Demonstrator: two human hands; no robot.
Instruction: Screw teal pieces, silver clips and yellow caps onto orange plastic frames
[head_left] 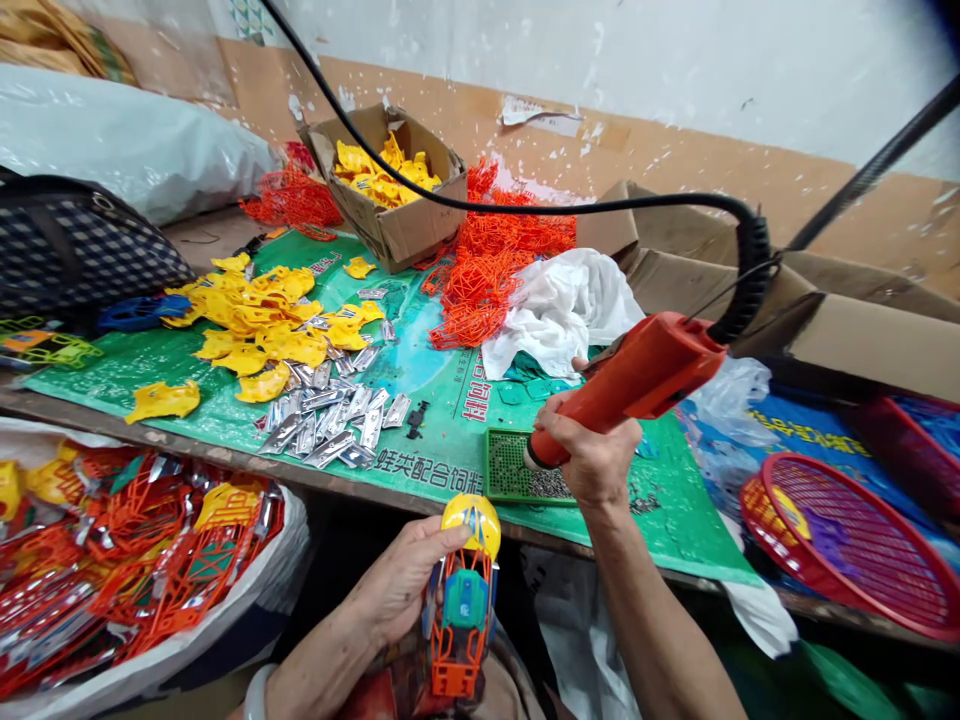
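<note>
My left hand (401,575) grips a toy car body (463,610) near my lap. The car has a yellow front, a teal middle piece and an orange frame. In my right hand (596,455) is a red electric screwdriver (637,375), fingers wrapped round its body, with a black cable running up from its end. The screwdriver's tip points down at a green tray (506,468) of small screws (551,484) on the table edge; whether it touches a screw I cannot tell.
Yellow shells (262,310) and silver pieces (334,415) are piled on the left of the table. Behind stand a carton of yellow parts (409,235) and orange frames (499,255). A white sack (281,560) holds car bodies; a red basket (870,560) is at right.
</note>
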